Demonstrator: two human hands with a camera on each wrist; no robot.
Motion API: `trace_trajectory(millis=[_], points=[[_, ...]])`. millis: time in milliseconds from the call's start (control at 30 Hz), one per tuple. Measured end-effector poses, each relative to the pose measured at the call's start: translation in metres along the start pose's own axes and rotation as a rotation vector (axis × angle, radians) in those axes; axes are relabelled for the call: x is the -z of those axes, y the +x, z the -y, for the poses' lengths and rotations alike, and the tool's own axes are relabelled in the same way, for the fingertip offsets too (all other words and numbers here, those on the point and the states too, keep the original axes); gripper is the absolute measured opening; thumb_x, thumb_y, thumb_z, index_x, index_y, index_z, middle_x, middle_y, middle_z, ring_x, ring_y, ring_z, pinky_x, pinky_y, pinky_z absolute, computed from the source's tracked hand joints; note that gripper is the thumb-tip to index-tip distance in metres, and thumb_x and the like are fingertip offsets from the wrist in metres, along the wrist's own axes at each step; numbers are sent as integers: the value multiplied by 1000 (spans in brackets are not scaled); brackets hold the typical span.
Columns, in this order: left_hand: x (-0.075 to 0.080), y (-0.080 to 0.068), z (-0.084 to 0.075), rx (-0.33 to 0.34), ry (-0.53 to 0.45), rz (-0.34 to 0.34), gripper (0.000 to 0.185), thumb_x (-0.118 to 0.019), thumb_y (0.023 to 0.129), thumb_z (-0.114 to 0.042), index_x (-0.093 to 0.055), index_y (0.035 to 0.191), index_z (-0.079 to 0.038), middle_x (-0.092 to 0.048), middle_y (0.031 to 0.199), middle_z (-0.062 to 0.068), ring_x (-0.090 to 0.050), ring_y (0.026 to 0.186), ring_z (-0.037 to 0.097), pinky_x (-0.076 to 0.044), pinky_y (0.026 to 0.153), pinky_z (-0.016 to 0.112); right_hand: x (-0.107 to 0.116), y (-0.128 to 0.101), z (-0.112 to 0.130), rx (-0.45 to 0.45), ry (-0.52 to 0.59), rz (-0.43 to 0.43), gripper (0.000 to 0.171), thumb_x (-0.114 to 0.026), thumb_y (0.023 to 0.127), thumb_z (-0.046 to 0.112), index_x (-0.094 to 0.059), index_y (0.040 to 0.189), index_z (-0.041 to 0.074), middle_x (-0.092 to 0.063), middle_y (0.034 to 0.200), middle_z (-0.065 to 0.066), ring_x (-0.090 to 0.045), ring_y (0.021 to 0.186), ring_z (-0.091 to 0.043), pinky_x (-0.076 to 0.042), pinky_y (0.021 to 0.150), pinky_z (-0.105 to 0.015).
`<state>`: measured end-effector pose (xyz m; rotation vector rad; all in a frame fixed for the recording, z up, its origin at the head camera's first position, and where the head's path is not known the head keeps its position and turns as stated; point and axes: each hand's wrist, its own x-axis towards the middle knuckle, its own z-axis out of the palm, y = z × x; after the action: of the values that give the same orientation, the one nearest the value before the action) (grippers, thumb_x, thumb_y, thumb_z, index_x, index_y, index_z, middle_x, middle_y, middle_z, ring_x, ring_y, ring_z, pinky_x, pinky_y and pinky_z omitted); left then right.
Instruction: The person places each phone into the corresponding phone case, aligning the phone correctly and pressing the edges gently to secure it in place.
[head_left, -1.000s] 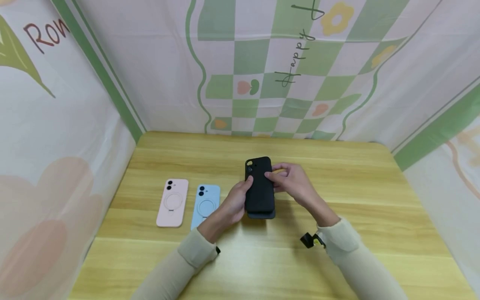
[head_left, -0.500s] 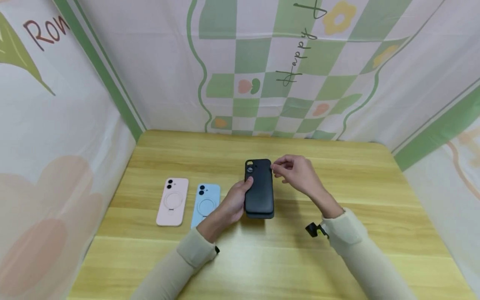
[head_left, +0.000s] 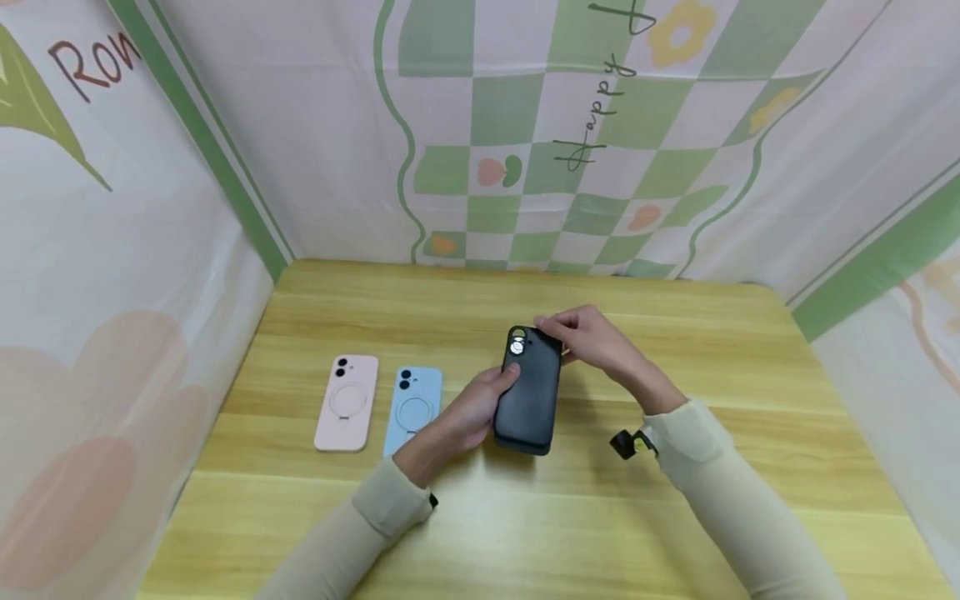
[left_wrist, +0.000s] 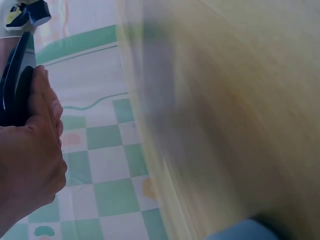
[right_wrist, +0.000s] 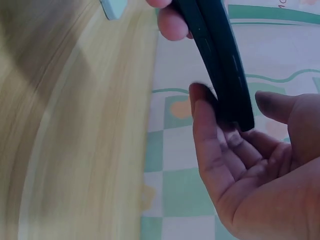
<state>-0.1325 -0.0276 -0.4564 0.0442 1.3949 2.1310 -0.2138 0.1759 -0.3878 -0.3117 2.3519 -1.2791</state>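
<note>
My left hand holds a black phone case tilted above the table, thumb on its back and the other fingers mostly hidden behind. Under the case lies a dark phone; its lower edge shows below the case, and a shiny lens appears in the camera opening. At the upper right corner is my right hand, its fingertips at the top edge and other fingers behind. The right wrist view shows two dark layers lying close together, with the fingers of that hand curled beneath their end.
A pink phone and a light blue phone, each with a ring on its back, lie to the left of the hands. All are on a wooden table, with patterned cloth behind and at both sides.
My right hand has let go of the case's right side, moved up and come to its top right corner. The case and phone have tilted and shifted slightly right.
</note>
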Motion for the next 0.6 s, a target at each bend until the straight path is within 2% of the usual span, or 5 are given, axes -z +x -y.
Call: trace_trajectory(millis=[133,200,300,433,600], points=[[0,-2,-2,21,26,20,50,-35,117,-32,-47,154,1,-68,131,19,-70,112,24,-59,98,38,0,-1,1,-13,30,28,41,-60,110,33,-79,103,-2,-74,89,-5,-69,73,-16,-64,72,-34],[-1,-2,-2,26,33,26,50,-36,117,-31,-47,154,0,-68,131,19,-70,112,25,-60,97,38,0,-2,1,-10,43,37,38,-61,109,30,-79,103,-3,-74,89,-5,-69,72,-16,-64,70,-32],[-1,-3,-2,33,37,34,49,-36,118,-30,-45,156,-1,-68,134,20,-70,115,27,-60,98,39,1,-1,-1,-11,54,45,36,-62,109,29,-79,104,-4,-76,96,-8,-70,74,-17,-64,71,-31],[-1,-4,-3,37,41,52,49,-36,118,-28,-42,159,-2,-65,139,20,-67,123,29,-58,103,41,1,-2,-2,-12,51,48,34,-64,108,27,-79,113,-3,-77,110,-14,-73,79,-19,-64,72,-31],[0,-5,-3,45,44,76,48,-37,118,-24,-40,160,-3,-63,142,19,-64,128,31,-56,107,42,1,-5,-3,-13,43,44,31,-64,108,22,-78,120,-2,-77,114,-17,-73,82,-19,-64,73,-31]])
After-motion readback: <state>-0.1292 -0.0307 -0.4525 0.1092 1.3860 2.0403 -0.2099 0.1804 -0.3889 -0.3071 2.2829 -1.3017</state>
